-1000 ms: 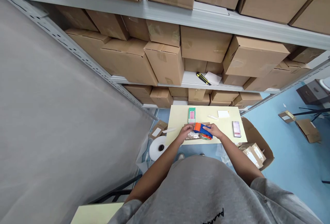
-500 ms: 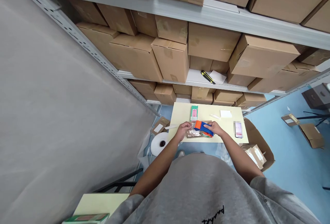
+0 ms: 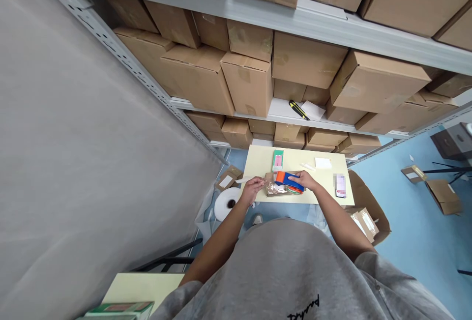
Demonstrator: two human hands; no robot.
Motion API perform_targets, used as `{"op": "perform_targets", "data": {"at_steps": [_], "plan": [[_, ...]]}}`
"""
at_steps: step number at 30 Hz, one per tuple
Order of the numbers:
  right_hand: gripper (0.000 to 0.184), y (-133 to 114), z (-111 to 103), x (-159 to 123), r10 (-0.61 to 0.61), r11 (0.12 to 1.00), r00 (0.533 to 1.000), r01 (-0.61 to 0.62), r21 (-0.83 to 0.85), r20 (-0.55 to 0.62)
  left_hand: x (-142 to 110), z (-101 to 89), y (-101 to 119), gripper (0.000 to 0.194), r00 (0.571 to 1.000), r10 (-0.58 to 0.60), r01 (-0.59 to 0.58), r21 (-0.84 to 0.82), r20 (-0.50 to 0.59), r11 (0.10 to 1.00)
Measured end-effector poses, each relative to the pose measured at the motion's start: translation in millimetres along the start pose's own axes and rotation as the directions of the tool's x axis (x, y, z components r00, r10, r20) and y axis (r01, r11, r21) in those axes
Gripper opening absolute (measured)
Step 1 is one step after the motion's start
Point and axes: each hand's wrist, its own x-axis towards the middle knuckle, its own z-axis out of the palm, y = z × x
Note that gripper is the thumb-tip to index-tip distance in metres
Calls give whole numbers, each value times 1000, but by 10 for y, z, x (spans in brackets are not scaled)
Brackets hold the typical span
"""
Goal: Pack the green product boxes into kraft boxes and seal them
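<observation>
As the person's right hand [image 3: 303, 180] closes over the top of an orange-and-blue tape dispenser [image 3: 286, 181], the dispenser rests on a glossy brown mailer [image 3: 276, 189] near the front edge of a pale yellow table [image 3: 295, 155]. The left hand [image 3: 252, 190], fingers pinched nearly shut, meets a thin pale strip [image 3: 246, 180] just beside the mailer; whether it has hold cannot be told. A green-and-pink packet [image 3: 278, 160] lies beyond, and a white foam roll [image 3: 224, 204] stands off the table's left edge, below steel shelving [image 3: 295, 20] packed with cardboard cartons [image 3: 306, 59].
</observation>
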Motion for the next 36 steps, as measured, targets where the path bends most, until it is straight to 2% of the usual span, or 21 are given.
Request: {"op": "perform_targets", "data": {"at_steps": [6,12,18,22,30,36], "plan": [[65,-85,-92,67,-16,1000,998,18,-23,63,-58,-125,-102,47,1000,-14,12,-76,-16,997],[70,-148,-128,162,-10,994,998,17,-109,68,-42,-182,-245,49,997,-39,37,-38,-65,999],[75,-225,-152,284,10,974,998,4,-226,61,49,-146,-337,52,983,-128,127,-17,-130,992],[77,-272,-158,318,16,965,997,2,-263,70,42,-117,-434,52,977,-169,170,-4,-133,985],[77,-255,-152,270,15,972,999,-3,-234,51,79,-1,-529,48,972,-138,178,210,-192,961],[75,-282,-157,244,75,971,996,-61,-231,53,173,85,-540,45,943,-162,246,281,-289,928]]}}
